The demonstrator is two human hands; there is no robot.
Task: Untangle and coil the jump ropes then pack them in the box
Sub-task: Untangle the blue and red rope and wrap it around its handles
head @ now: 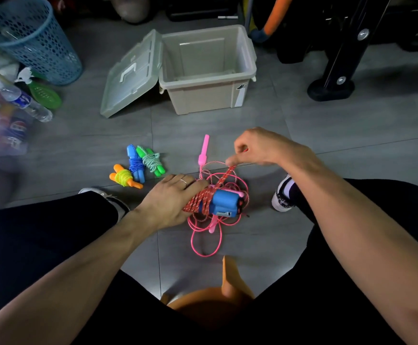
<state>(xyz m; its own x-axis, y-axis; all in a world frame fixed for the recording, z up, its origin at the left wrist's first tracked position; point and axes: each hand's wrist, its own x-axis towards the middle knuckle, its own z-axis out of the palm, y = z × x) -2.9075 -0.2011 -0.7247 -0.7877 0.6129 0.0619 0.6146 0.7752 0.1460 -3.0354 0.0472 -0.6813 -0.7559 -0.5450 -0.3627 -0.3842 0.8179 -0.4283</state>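
Note:
My left hand (170,200) grips a pair of blue handles (224,202) with a red-and-white rope (203,200) wound round them, low over the floor. My right hand (255,148) pinches the free end of that rope and holds it taut above the bundle. Under the bundle lies a loose pink rope (205,240) with pink handles (204,149), tangled on the tiles. Three coiled ropes lie to the left: orange-handled (124,179), blue (135,164) and green (150,160). The beige box (203,95) stands open beyond them, with nothing in it.
The box's clear lid (130,73) hangs open to its left. A blue mesh basket (31,38), a plastic bottle (23,100) and bags crowd the left. A black stand foot (331,89) is at the right. I sit on an orange stool (213,302).

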